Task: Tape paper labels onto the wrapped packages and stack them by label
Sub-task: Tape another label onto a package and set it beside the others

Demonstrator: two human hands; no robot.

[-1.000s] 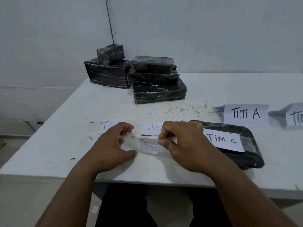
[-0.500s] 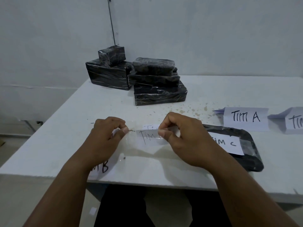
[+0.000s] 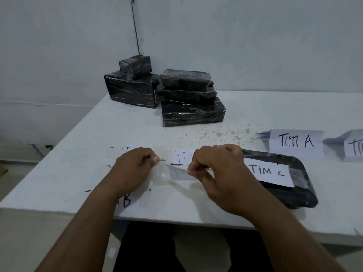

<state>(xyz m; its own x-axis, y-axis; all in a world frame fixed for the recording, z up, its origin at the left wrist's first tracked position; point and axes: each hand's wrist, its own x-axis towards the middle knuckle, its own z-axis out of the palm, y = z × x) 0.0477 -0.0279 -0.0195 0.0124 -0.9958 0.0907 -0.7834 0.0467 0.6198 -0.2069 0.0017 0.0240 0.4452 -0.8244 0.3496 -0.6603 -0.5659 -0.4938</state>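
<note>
Above the near table edge my left hand (image 3: 135,169) pinches one end of a clear tape strip (image 3: 164,174). My right hand (image 3: 216,169) pinches the other end, where a small paper label (image 3: 179,173) sticks to the tape. A flat black wrapped package (image 3: 294,185) lies to the right, carrying a taped "TIM C" label (image 3: 269,171). More labels lie on the table: one (image 3: 181,157) behind the tape, one (image 3: 127,149) behind my left hand, one ending in "B" (image 3: 127,202) under my left wrist.
Several black wrapped packages (image 3: 192,112) are stacked at the back left of the white table (image 3: 275,110). Folded signs reading "TIM A" (image 3: 295,143) and a cut-off one (image 3: 353,148) stand at the right. Small dark scraps dot the tabletop.
Both hands lifted the taped label off the table and drew apart, stretching the clear strip. The label ending in "B" came into view under my left wrist.
</note>
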